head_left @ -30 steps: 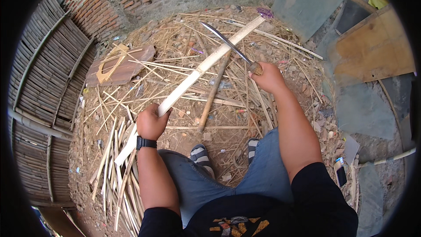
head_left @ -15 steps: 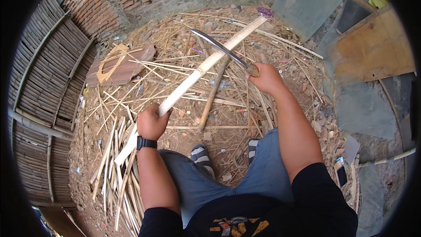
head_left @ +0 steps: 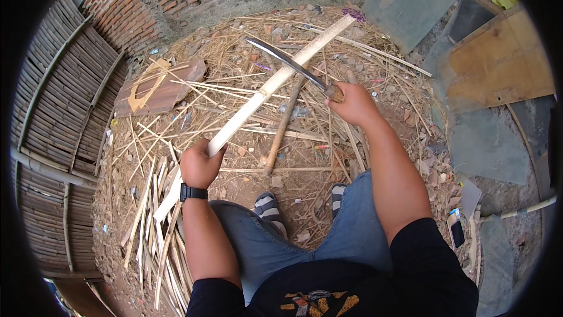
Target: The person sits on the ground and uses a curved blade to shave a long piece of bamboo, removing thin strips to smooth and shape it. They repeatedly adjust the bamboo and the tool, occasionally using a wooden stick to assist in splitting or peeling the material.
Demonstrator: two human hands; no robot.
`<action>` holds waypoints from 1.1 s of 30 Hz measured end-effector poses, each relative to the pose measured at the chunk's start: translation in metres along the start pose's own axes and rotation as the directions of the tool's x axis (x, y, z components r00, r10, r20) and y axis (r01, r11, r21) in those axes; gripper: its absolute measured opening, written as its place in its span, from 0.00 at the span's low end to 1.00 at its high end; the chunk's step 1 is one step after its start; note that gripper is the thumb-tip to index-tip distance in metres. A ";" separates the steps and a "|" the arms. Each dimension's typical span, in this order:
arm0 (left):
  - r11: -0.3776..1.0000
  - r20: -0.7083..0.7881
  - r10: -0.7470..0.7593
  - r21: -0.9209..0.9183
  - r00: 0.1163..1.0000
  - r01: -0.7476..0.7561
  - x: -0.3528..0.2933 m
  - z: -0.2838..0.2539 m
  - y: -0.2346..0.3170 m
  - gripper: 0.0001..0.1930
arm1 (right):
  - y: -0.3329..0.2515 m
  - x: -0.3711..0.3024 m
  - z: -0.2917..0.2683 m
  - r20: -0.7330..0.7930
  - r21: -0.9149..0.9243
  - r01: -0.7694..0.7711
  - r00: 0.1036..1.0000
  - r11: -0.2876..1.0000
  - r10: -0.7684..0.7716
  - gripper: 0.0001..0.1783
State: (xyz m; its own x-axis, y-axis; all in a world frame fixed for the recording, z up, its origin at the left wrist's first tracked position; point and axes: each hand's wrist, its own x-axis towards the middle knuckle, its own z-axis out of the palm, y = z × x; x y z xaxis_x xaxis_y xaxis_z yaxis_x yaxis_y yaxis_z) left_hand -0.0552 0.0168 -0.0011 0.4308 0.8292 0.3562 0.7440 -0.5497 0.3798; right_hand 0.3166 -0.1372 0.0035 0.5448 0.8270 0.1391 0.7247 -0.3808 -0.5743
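My left hand [head_left: 199, 164], with a dark watch on its wrist, is closed round a long pale bamboo slat [head_left: 249, 110]. The slat slants from beside my left knee up to the far right, its far end near a purple tangle on the ground. In my right hand [head_left: 355, 104] is the wooden handle of a machete [head_left: 287, 60]. Its long, curved blade points to the far left and crosses over the upper half of the slat; whether it touches cannot be told. Below them a round wooden stick [head_left: 280, 132] slopes across the litter.
Split bamboo strips [head_left: 153, 223] lie in a pile by my left leg. A brown board [head_left: 170, 85] lies at the far left, before a bamboo wall [head_left: 56, 123]. Brick walling [head_left: 170, 0] closes the back. Grey sheets [head_left: 410, 9] and a tan panel [head_left: 498, 62] stand at the right.
The slat and both hands have shifted slightly to the left. The machete has moved a little left with my right hand, still crossing the slat.
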 end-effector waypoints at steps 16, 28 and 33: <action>1.000 -0.005 0.002 0.012 1.000 -0.002 -0.001 0.001 -0.002 0.22 | -0.008 0.000 -0.003 0.083 0.068 -0.019 0.996 0.997 0.013 0.29; 0.999 0.017 -0.035 0.001 0.999 0.035 0.000 0.001 0.002 0.22 | -0.003 0.003 0.000 0.088 0.054 -0.001 0.996 0.999 -0.004 0.32; 0.999 0.032 -0.031 0.012 0.999 0.031 0.000 0.000 0.002 0.21 | -0.006 0.001 -0.001 0.089 0.035 -0.011 0.996 0.999 0.007 0.31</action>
State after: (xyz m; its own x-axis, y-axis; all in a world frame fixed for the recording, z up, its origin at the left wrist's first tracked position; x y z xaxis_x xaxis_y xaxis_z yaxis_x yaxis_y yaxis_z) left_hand -0.0536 0.0158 -0.0001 0.4237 0.8486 0.3169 0.7630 -0.5229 0.3799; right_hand 0.3133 -0.1347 0.0076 0.5105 0.8576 0.0627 0.7037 -0.3748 -0.6036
